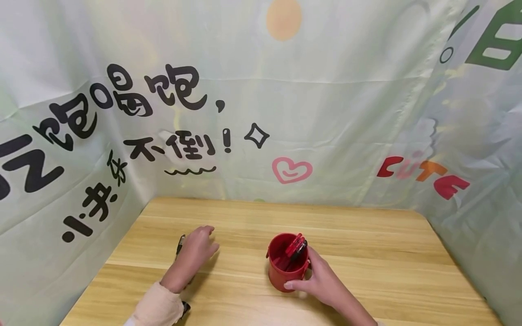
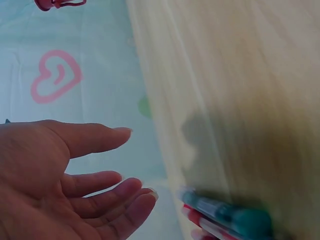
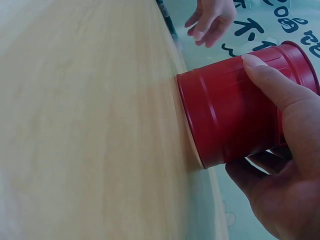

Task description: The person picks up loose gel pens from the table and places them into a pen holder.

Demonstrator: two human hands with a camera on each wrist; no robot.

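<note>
My right hand grips a small red metal pail from its right side, thumb along the near wall and fingers behind. Red and black pens lean inside, against the pail's right rim. In the right wrist view the pail stands with its base at the wooden tabletop. My left hand hovers over the table's left part, thumb and fingers spread apart with nothing between them, as the left wrist view shows. Below that hand lie a teal marker and a red and white pen.
Part of a black pen shows beyond the left wrist, and a dark object lies by the left sleeve. The wooden table is walled on its sides and back by printed cloth.
</note>
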